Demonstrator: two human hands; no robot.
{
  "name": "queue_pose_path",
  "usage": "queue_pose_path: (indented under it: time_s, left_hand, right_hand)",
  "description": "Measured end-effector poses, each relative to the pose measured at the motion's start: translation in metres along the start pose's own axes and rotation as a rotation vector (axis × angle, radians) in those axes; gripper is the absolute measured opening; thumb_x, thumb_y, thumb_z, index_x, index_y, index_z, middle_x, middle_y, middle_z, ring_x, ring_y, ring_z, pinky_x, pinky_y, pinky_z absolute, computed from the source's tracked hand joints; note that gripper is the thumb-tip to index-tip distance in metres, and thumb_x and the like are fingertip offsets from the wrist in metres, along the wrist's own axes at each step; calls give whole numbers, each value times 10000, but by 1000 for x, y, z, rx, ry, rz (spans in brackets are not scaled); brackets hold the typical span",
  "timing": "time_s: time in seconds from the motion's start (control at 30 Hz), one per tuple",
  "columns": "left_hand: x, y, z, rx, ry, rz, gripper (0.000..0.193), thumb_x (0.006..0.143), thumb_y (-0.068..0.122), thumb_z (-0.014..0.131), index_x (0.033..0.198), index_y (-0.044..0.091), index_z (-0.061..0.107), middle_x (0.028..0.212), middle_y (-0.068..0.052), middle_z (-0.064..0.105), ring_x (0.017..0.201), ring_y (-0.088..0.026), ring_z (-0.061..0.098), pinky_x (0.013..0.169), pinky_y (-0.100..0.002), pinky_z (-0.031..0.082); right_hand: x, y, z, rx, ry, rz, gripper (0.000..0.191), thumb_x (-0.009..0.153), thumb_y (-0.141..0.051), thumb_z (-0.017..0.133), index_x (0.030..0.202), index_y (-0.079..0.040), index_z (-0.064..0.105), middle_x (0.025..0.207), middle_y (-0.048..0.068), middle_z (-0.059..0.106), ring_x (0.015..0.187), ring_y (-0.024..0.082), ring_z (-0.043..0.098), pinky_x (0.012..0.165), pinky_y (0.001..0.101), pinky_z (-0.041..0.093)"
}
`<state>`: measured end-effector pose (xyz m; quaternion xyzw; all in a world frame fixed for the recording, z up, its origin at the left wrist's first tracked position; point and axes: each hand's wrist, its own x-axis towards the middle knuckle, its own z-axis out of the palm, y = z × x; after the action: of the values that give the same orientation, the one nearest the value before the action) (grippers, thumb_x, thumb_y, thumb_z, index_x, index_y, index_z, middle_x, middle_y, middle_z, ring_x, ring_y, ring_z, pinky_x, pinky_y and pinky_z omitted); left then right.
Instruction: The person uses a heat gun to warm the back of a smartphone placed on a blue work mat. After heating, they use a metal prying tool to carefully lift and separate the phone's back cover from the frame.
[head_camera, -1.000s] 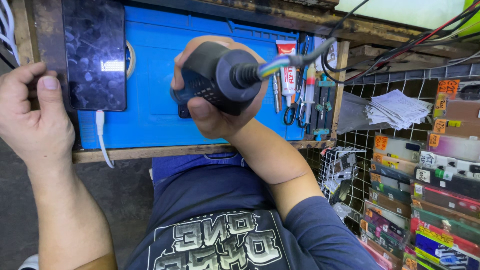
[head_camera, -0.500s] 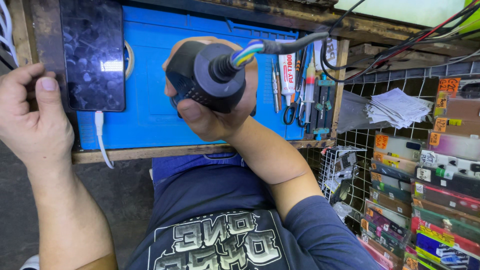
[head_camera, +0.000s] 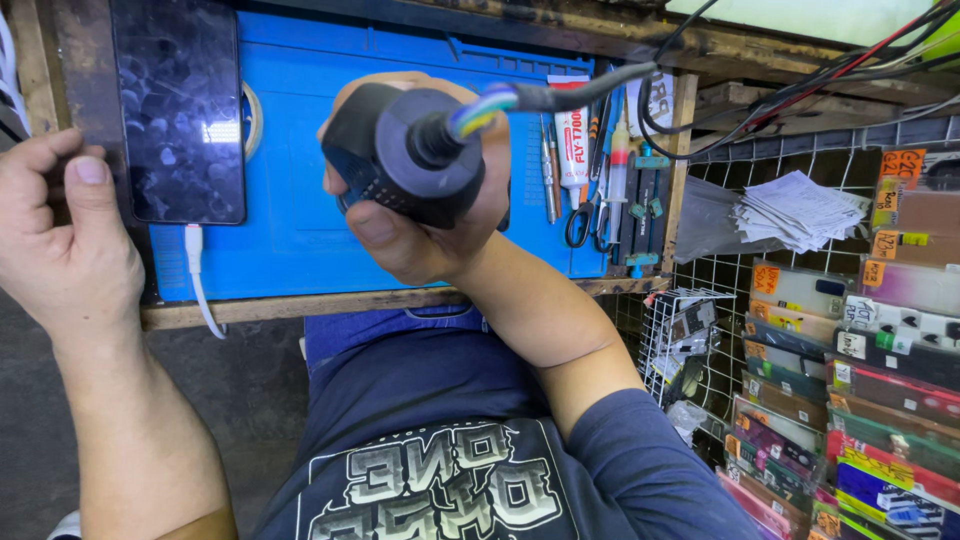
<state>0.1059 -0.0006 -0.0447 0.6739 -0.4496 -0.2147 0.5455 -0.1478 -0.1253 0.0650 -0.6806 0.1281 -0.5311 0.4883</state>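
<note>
My right hand (head_camera: 430, 240) grips a thick black cylindrical tool handle (head_camera: 400, 155) with a cable of coloured wires coming out of its rear end, held above a blue work mat (head_camera: 290, 230). The tool's working tip is hidden behind the handle. A dark phone (head_camera: 180, 110) lies on the mat's left side with a white charging cable (head_camera: 195, 270) plugged into its near end. My left hand (head_camera: 60, 240) rests at the wooden bench's left edge beside the phone, fingers loosely curled, thumb up, holding nothing I can see.
Scissors, tweezers, a glue tube (head_camera: 570, 135) and a syringe lie along the mat's right side. Black and red wires (head_camera: 800, 90) run across the upper right. A wire rack (head_camera: 700, 340) and several packaged items (head_camera: 860, 400) fill the right. A paper stack (head_camera: 790, 210) sits there.
My right hand has swung the black tool leftward and tilted it so its cabled rear end faces the camera more squarely. The left hand and phone have stayed put.
</note>
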Motion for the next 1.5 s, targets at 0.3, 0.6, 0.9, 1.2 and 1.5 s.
queue_pose_path:
  time_s: [0.3,0.6,0.9,1.2,1.5]
  left_hand:
    - [1,3,1,-5,6,-5,234,1239,147,630,1339,-64,621,1172,-93,702,1009,-110,625,946,-220,506]
    - [5,14,4,-60,7,-18,225,1218,159,626,1310,-45,606,1157,-67,668,1052,-100,626,989,-220,515]
    - [4,16,6,-86,11,-49,238,1238,185,638,1344,-26,612,1148,-51,667,1048,-92,623,982,-212,509]
    - [1,8,3,-7,-2,4,218,1231,133,614,1336,-57,622,1173,-85,694,1021,-110,623,954,-222,507]
    - [1,11,6,-24,0,-12,197,1229,146,616,1297,-38,622,1131,-46,669,1000,-84,592,940,-200,486]
  right_hand:
    - [5,1,3,34,38,9,557,1000,-250,711,1316,-21,314,985,193,643,758,198,668,635,314,595]
    - [4,9,-2,33,165,46,510,946,-273,772,1252,-5,464,1052,142,636,818,181,684,728,294,596]
    - [-4,15,-10,2,194,49,558,960,-229,777,1331,-35,407,1137,174,631,841,202,695,749,329,616]
    - [-8,-1,-30,-31,265,36,506,937,-242,788,1248,40,506,1055,193,648,741,241,682,649,353,610]
    - [-12,-7,-55,-88,426,-126,549,926,-314,770,1218,45,474,1078,202,639,685,234,666,577,354,612]
